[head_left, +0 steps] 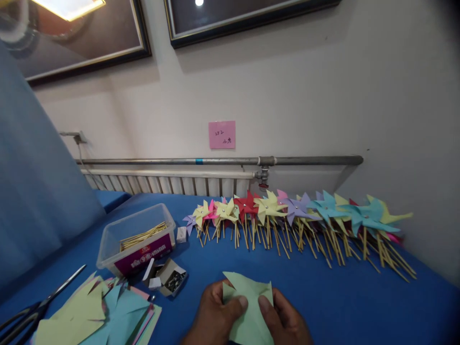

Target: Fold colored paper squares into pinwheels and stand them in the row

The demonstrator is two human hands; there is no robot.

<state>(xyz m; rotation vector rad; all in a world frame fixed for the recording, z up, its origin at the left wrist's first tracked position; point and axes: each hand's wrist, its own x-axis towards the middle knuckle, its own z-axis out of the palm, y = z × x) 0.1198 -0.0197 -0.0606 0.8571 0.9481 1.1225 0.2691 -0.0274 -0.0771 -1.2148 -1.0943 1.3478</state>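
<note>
A pale green sheet of paper (251, 292) with cut corners is held between my two hands, low in the view above the blue table. My left hand (217, 311) grips its left side, thumb pressed on the front face. On the right side, my right hand (285, 316) pinches the sheet, its thumb also on the front. The fingers behind the paper are partly hidden. Left of my hands lies a stack of cut coloured paper (75, 306) in yellow, blue and pink. An opened small box of metal pins (174, 280) sits just beyond my left hand.
A clear plastic tub (108, 244) holds wooden sticks (143, 235). Black scissors (43, 304) lie at far left, and a small white box (181, 235) stands beside the tub. Finished paper pinwheels (298, 208) line the back of the blue table (345, 306), below a pipe (316, 160).
</note>
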